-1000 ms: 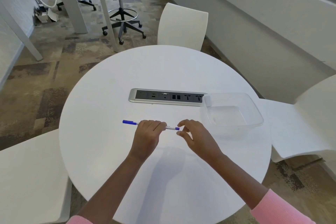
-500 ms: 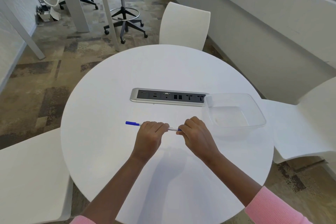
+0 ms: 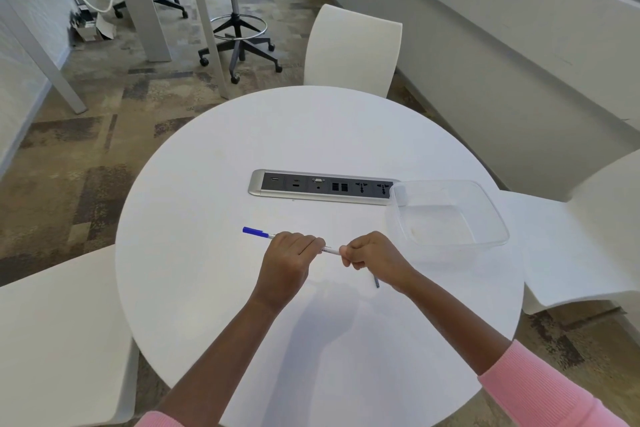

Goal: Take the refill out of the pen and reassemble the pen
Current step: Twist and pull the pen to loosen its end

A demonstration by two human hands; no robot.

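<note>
A white pen [image 3: 329,249] with a blue cap at its left end is held level just above the round white table [image 3: 207,288]. My left hand [image 3: 287,262] is closed around the pen's barrel, with the blue cap sticking out to the left. My right hand [image 3: 372,258] is closed over the pen's right end, which is hidden inside the fingers. A thin dark stick, probably the refill [image 3: 376,281], pokes out below my right hand.
A clear plastic container [image 3: 450,215] stands to the right of my hands. A silver power and data socket strip [image 3: 322,186] is set into the table's middle. White chairs [image 3: 353,48] stand around the table.
My right hand has closed more tightly over the pen's right end and turned. A thin dark stick now shows beneath it. My left hand keeps the same hold.
</note>
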